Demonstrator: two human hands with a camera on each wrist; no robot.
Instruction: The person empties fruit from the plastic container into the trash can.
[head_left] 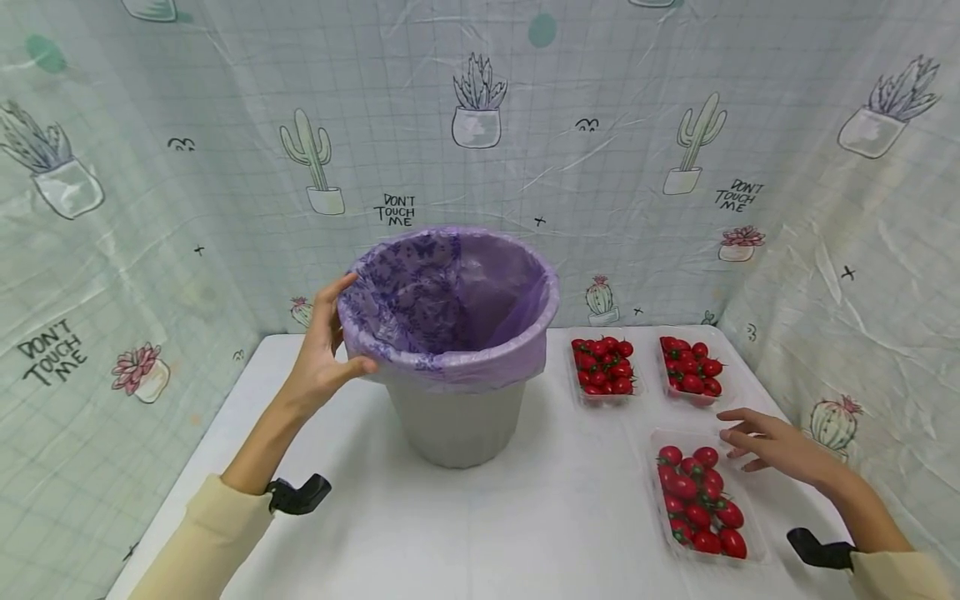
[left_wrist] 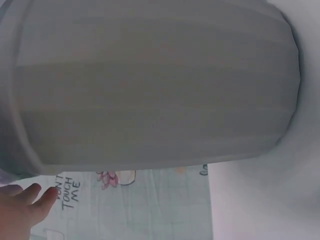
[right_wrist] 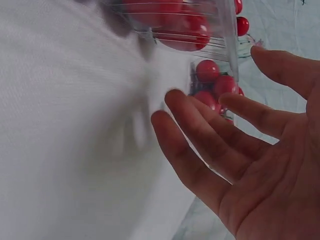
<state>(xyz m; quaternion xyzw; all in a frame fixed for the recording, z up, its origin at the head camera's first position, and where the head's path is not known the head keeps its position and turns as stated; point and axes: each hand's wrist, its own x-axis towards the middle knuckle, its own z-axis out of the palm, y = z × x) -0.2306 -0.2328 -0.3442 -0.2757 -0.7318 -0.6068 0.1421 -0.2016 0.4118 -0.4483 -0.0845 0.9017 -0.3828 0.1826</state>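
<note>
A light grey bin (head_left: 459, 429) stands on the white table, lined with a purple butterfly-patterned plastic bag (head_left: 510, 333) folded over its rim. My left hand (head_left: 318, 358) touches the rim's left side, fingers and thumb spread wide along the outside. In the left wrist view, the bin's wall fills most of the picture, with a few fingertips (left_wrist: 46, 201) beside it. On the right, a clear plastic tray (head_left: 675, 437) contains red cherry tomatoes (head_left: 699, 512). Just beyond its upper right corner hovers my right hand (head_left: 783, 447), fingers loosely bent and palm bare.
Behind, two more clear trays of cherry tomatoes, one left (head_left: 603, 402) and one right (head_left: 699, 400), sit near the table's back edge. A grey-green sheet (head_left: 525, 150) printed with cacti hangs around the back and sides of the table (head_left: 555, 500).
</note>
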